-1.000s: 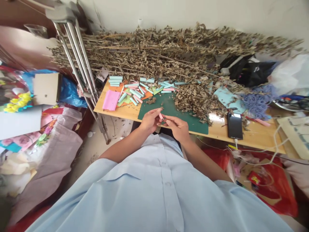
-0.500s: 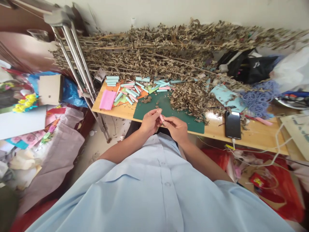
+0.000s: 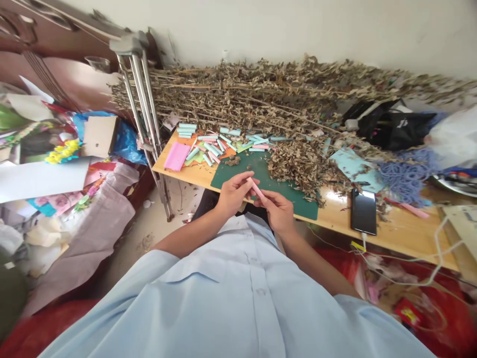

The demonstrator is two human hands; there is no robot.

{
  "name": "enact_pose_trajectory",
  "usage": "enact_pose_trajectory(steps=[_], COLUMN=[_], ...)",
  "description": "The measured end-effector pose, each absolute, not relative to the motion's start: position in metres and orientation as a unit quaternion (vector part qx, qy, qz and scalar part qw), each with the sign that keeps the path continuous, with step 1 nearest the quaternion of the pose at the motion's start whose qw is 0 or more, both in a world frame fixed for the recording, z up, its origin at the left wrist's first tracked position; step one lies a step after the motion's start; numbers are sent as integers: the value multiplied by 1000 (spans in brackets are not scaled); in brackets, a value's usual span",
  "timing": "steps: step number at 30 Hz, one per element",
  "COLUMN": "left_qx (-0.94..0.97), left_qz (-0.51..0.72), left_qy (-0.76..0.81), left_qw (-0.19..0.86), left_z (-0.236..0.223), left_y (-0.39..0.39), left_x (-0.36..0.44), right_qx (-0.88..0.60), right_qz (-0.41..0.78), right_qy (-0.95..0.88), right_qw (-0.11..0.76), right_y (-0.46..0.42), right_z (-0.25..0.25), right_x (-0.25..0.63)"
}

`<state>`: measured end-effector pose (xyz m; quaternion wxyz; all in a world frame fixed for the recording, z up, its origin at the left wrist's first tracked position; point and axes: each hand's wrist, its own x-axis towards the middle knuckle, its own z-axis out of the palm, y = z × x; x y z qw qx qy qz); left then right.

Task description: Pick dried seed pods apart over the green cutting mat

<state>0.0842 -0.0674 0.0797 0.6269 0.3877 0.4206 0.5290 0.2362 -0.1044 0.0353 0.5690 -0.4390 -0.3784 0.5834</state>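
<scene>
Between my two hands, above the near edge of the table, is a thin pink paper roll point(image 3: 257, 188), tilted with its upper end to the left. My left hand point(image 3: 235, 194) pinches the upper end with thumb and fingers. The fingers of my right hand point(image 3: 276, 209) close on the lower end. Beneath and beyond them lies a green cutting mat point(image 3: 242, 171). A heap of crumbled dry leaves point(image 3: 296, 166) covers the mat's right part. Several blue and pink paper rolls point(image 3: 212, 148) lie at the far left of the mat, beside a stack of pink paper point(image 3: 177, 156).
Long dried leafy stalks point(image 3: 242, 94) line the wall behind the table. A metal crutch point(image 3: 143, 109) leans at the left. On the right are a phone point(image 3: 363, 213) with a cable, blue paper point(image 3: 356, 168), purple cord point(image 3: 406, 174) and a black bag point(image 3: 402, 129).
The pink roll, earlier mostly covered by my fingers, now shows along its length as my hands hold it by the ends. The camera view has tilted up and shifted left.
</scene>
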Motion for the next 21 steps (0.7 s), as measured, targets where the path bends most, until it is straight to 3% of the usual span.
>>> enact_pose_trajectory(steps=[8, 21], left_qx=[451, 322], left_qz=[502, 437], left_qy=[403, 308], left_qw=[619, 781], left_z=[95, 104], left_y=[-82, -87], left_x=[92, 72], right_qx=[-375, -433], right_qz=[650, 590], right_qy=[-296, -323], right_qw=[591, 600], right_y=[-112, -125], right_z=[31, 41], right_x=[235, 226])
